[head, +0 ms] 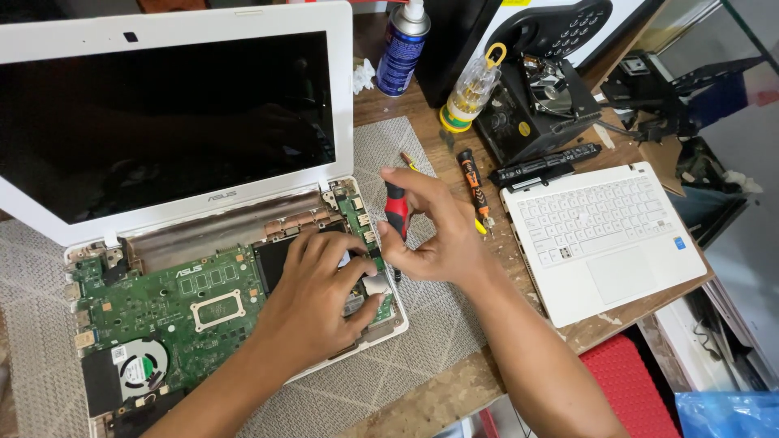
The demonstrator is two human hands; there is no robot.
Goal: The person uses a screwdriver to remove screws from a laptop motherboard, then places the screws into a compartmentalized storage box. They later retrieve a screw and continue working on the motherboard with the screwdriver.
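Opened white laptop, keyboard cover removed, shows its green circuit board and fan at lower left of frame on the counter. Left hand presses spread fingers onto the board; right hand fingers grip a red-handled screwdriver upright.

My left hand covers the right end of the green circuit board inside the opened white laptop base, hiding the part beneath my palm. The tip of the red-and-black screwdriver disappears behind my right hand. The laptop's lower left corner runs off the picture's edge. The clutter beyond the wooden counter, at far right, is too jumbled to identify.
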